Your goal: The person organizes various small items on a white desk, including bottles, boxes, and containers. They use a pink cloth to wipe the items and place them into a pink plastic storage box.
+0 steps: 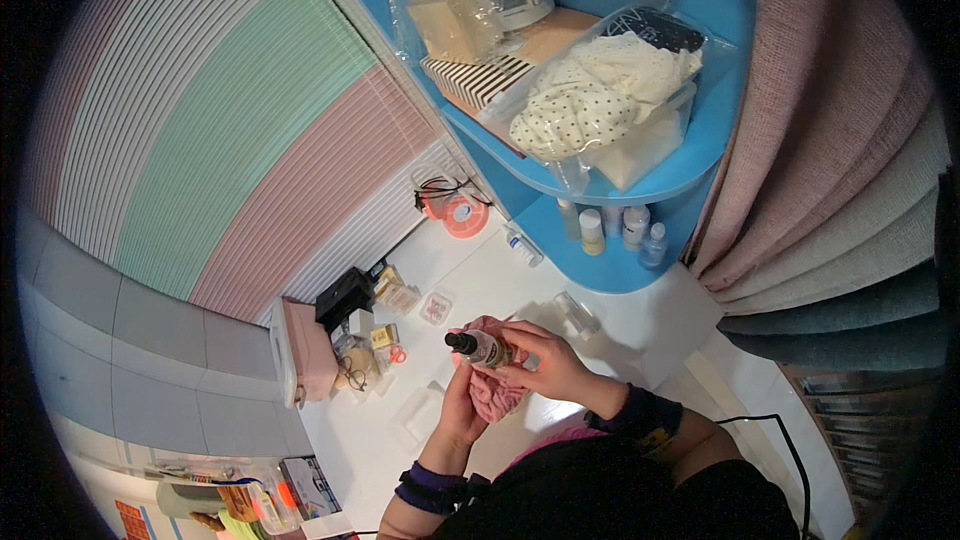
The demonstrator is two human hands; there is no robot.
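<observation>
Above the white table, my right hand is closed round a small clear bottle with a black cap and a pale label. The bottle lies tilted, its cap toward the upper left. My left hand grips a bunched pink cloth from its left side. The cloth sits under and around the bottle, touching it. Part of the bottle's lower end is hidden by my right fingers.
On the white table are a clear container, a white bottle, a pink tape-like roll, a pink bin and a black box. A blue shelf with several bottles stands at the far right, beside a curtain.
</observation>
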